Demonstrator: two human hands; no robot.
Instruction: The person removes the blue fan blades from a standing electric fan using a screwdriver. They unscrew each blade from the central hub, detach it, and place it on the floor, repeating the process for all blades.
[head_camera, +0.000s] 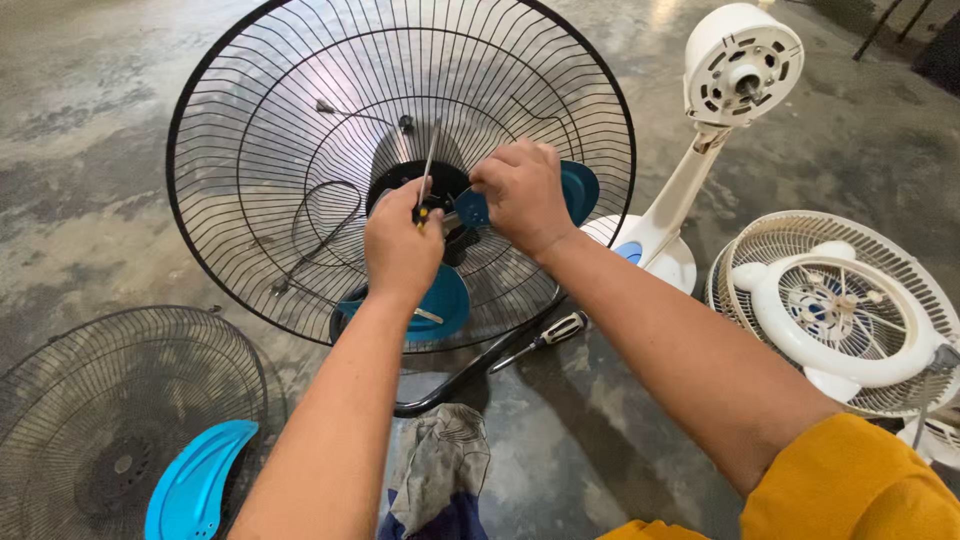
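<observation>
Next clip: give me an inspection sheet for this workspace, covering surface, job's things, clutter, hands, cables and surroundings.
Surface: bare concrete floor, stained and patchy.
Job's things: large black wire fan guard standing upright on a black tube base; blue blades at its hub; thin screwdriver at the hub.
Clutter: second screwdriver lying on the floor; crumpled grey rag; loose blue blade on another black guard.
Hands: left hand grips the thin screwdriver; right hand is at the hub, what it holds is hidden.
Cables: nothing seen.
Surroundings: white fan stand with bare motor head; white fan with guard lying at right.
</observation>
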